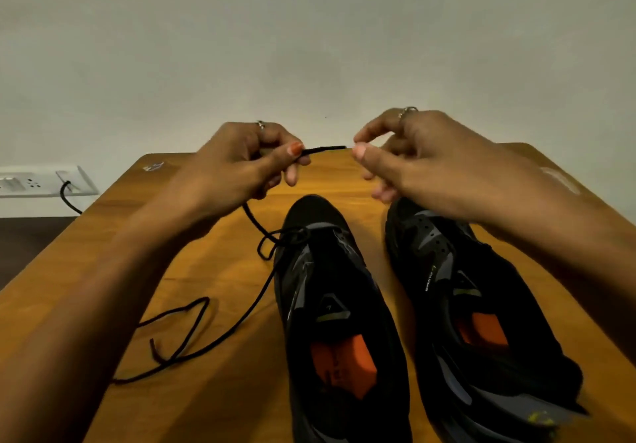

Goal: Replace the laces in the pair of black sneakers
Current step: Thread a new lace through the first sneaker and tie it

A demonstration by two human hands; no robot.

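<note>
A plain pale wall point(309, 36) is filling the upper half of the view, and a wooden table point(213, 270) is stretching from it toward the person. On the table two black sneakers are sitting side by side, toes pointing at the wall: the left sneaker point(330, 305) with an orange insole showing, and the right sneaker point(475, 305) just beside it, its toe partly hidden by the right hand. A black lace point(220, 336) is running from the left sneaker's front eyelets, looping loosely across the wood on the left and rising to the left hand. The left hand point(237, 164) is pinching the lace near its tip between thumb and forefinger, the stiff end sticking out to the right. The right hand point(413, 157) is hovering above the right sneaker, thumb and forefinger nearly closed just beside the lace tip; whether they are touching it cannot be told. A white wall socket point(41, 181) with a black cable point(70, 198) plugged in is sitting at the far left.
</note>
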